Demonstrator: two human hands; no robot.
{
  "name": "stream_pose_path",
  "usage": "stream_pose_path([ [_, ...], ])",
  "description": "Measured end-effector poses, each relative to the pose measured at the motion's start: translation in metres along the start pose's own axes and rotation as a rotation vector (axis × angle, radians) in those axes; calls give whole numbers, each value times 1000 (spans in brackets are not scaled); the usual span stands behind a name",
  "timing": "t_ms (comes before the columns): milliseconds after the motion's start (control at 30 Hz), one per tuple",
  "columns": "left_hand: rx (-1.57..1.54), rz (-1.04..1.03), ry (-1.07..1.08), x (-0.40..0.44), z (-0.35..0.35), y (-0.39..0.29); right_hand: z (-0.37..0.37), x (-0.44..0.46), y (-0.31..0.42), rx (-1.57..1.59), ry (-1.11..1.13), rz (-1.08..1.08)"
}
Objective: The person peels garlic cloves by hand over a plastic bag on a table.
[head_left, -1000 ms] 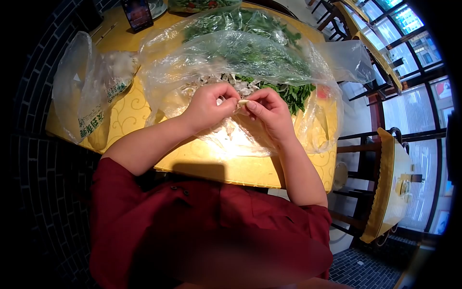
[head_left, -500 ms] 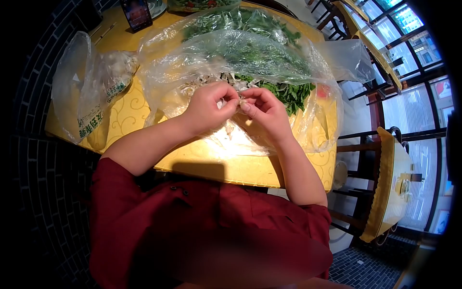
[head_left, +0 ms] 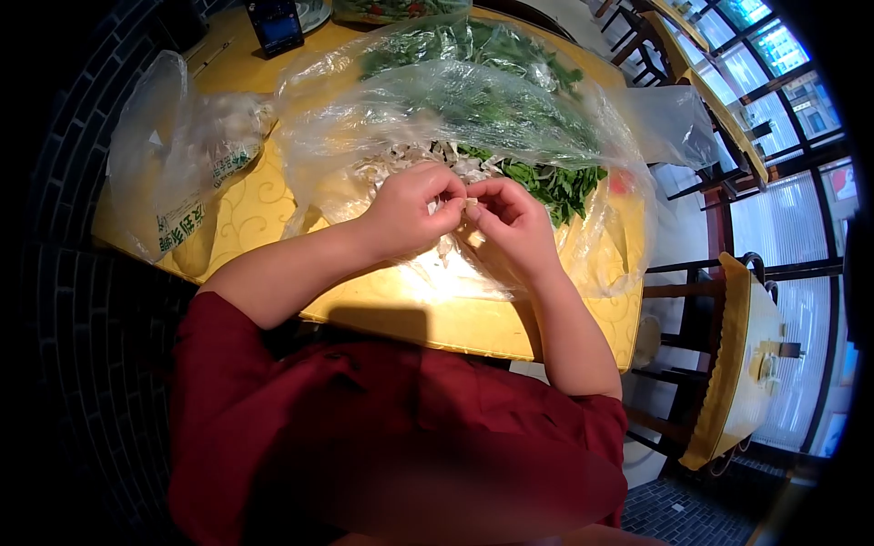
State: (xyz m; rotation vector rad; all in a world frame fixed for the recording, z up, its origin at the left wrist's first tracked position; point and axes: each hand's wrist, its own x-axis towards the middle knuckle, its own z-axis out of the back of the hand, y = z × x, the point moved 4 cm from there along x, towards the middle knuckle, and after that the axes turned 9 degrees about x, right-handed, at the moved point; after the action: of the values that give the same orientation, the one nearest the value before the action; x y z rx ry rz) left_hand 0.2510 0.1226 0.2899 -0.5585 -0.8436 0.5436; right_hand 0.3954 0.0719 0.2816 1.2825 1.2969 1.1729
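One bench, yellow-covered. One large clear plastic bag, spread upon it. Green leaves, one heap on the plastic. Left hand and right hand, meeting: each grip closed, as I see it, on one small pale piece, above the plastic.

A dark brick wall stands left, bright black-framed windows right.

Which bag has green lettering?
The left bag: green lettering shows on it; I see none on the others, including the big bag over the greens.
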Motion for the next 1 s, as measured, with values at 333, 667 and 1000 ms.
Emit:
stream_pose_path([
  [333,2,-3,-24,-1,1,4,7,4,-7,224,22,11],
  [667,-42,47,-53,-2,2,3,9,4,-2,262,-32,-31],
  [1000,-11,236,-54,2,4,13,11,5,1,509,-63,-58],
])
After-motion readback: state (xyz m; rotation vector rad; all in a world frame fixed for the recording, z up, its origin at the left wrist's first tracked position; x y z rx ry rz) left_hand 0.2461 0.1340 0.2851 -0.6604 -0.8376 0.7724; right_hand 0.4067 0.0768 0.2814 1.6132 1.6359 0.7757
